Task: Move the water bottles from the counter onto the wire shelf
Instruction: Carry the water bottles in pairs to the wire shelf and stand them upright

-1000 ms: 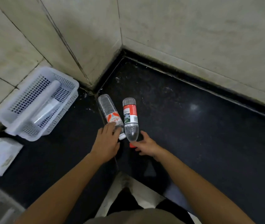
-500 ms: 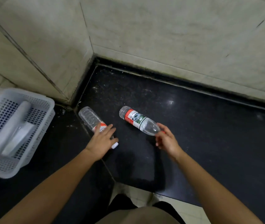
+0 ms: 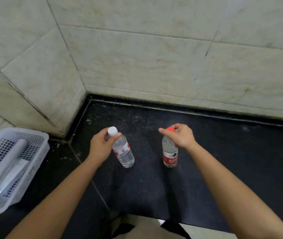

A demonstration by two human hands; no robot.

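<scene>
Raised since earlier: white-capped clear plastic bottle [image 3: 123, 150] gripped in left hand [image 3: 101, 147], red-capped clear bottle [image 3: 170, 152] in right hand [image 3: 182, 138], mid-frame above black table [image 3: 240, 161]. Step: carrying. Next: locate unseen wire shelf.

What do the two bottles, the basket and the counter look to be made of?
Both bottles, white-capped and red-capped: clear thin plastic, likely PET; the dark counter shows through them, and each has a printed label. Basket: white moulded plastic, matte, with perforated walls. Counter: probably polished dark stone or a composite; it is speckled, with faint sheen and a visible seam.
</scene>
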